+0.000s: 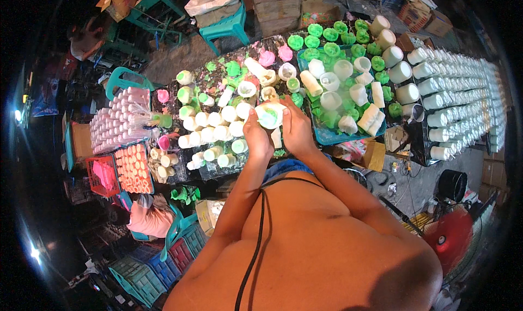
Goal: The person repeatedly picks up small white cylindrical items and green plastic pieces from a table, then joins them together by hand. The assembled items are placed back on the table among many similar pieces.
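Observation:
Between both hands, over the near side of the table, I hold a white round mould (270, 115) with pale green material inside. The fingers of my left hand (257, 136) wrap its left side, and my right hand (297, 130) grips its right side. To the left of my left hand lie rows of white cylinders (220, 132), some with green ends. To the right of my right hand is a teal tray (327, 138) holding white cup-like moulds (330, 100) and green pieces. Just beyond my hands stands a cream mould (268, 93).
Green fluted cups (312, 41) line the table's far edge. Rows of white cylinders (436, 101) fill the right; pale pink ones (122, 117) stand left, near an orange-filled tray (133, 168). A person in a pink top (152, 221) sits lower left. A red fan (448, 239) stands lower right.

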The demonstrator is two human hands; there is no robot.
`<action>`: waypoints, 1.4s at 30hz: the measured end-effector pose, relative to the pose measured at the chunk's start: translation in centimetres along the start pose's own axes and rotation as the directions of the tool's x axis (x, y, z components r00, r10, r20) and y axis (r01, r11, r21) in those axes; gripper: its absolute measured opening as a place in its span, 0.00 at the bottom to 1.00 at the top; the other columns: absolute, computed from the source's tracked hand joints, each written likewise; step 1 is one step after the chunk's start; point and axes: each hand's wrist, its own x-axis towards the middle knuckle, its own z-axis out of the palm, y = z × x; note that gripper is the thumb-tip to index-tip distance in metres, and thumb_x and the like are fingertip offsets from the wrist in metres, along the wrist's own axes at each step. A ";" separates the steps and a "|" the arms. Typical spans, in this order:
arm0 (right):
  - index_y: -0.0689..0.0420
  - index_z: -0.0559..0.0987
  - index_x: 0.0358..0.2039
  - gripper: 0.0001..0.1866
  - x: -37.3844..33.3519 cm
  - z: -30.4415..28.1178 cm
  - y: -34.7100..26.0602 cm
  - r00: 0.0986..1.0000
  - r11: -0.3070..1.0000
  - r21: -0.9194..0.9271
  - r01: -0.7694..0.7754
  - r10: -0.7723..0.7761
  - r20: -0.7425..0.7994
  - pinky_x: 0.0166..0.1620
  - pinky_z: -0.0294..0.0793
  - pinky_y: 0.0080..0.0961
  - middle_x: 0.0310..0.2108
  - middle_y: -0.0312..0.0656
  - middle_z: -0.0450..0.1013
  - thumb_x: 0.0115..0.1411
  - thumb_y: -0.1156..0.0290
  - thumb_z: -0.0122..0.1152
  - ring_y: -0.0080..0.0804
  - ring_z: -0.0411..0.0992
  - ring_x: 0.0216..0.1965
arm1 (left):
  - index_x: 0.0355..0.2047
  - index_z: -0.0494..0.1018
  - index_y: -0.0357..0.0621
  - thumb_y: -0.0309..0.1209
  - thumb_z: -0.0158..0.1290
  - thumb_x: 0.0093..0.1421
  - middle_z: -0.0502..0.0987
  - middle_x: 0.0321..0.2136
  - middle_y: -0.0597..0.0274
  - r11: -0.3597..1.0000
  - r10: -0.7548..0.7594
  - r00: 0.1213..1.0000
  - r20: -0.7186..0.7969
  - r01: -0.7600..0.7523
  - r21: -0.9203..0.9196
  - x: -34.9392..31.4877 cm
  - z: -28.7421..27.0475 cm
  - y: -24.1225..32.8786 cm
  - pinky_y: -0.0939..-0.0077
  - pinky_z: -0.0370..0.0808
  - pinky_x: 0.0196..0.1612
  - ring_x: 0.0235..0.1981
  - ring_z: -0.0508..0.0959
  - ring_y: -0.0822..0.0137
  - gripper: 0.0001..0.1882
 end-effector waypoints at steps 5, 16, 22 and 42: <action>0.69 0.77 0.50 0.19 0.0 -0.9 -1.7 0.977 0.976 0.058 -0.210 0.208 0.037 0.37 0.76 0.45 0.33 0.61 0.79 0.75 0.68 0.42 0.59 0.79 0.32 | 0.50 0.73 0.32 0.42 0.35 0.78 0.81 0.43 0.49 0.996 -0.007 1.000 -0.022 0.009 0.088 -0.4 -0.4 -0.7 0.59 0.86 0.40 0.41 0.84 0.58 0.24; 0.66 0.80 0.39 0.19 -0.4 1.4 0.8 0.949 0.924 0.286 -0.256 0.296 -0.105 0.31 0.75 0.36 0.24 0.52 0.77 0.75 0.67 0.43 0.39 0.77 0.24 | 0.55 0.69 0.33 0.42 0.37 0.77 0.78 0.51 0.50 0.968 -0.209 0.977 -0.043 0.201 -0.147 0.4 -1.6 -3.0 0.60 0.84 0.44 0.49 0.82 0.55 0.23; 0.68 0.80 0.46 0.23 0.1 1.1 1.5 0.951 0.812 0.511 -0.283 0.306 0.042 0.44 0.77 0.26 0.36 0.45 0.80 0.78 0.65 0.37 0.28 0.78 0.35 | 0.60 0.67 0.32 0.42 0.39 0.77 0.78 0.52 0.51 0.959 -0.162 0.974 0.157 0.193 -0.209 0.6 -3.3 -3.5 0.62 0.80 0.53 0.50 0.81 0.58 0.25; 0.58 0.76 0.33 0.17 0.3 0.8 -0.5 0.828 0.438 0.754 -0.489 0.504 0.245 0.35 0.70 0.22 0.27 0.31 0.72 0.77 0.63 0.46 0.18 0.68 0.28 | 0.51 0.73 0.31 0.48 0.43 0.74 0.80 0.28 0.56 0.890 -0.266 0.865 0.425 0.390 -0.237 2.7 -5.9 -3.5 0.71 0.78 0.24 0.22 0.80 0.63 0.28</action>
